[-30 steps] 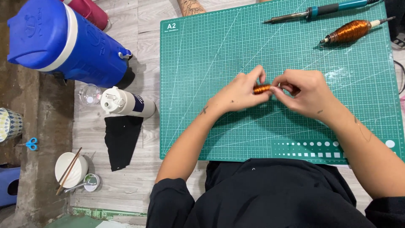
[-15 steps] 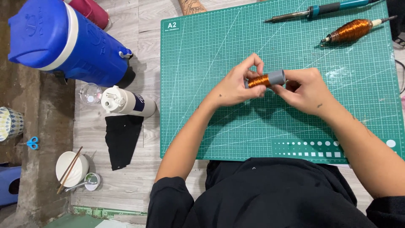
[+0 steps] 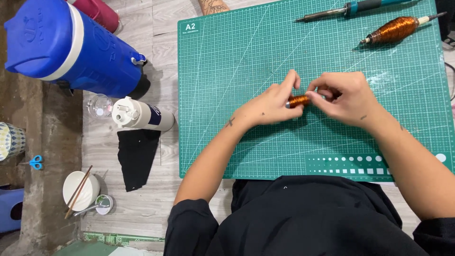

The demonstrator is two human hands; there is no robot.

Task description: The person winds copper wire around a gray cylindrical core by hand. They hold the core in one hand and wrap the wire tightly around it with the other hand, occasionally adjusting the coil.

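Both hands (image 3: 308,99) pinching copper coil (image 3: 298,100) (small), above green cutting mat (image 3: 246,71)

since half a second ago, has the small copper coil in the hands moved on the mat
No, barely. The coil sits at about the same spot on the green mat, below and left of the big spool.

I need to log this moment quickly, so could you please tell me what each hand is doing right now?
Left hand: closed, pinching the small copper-wire-wound cylindrical coil.
Right hand: closed, fingers gripping the coil's other end.
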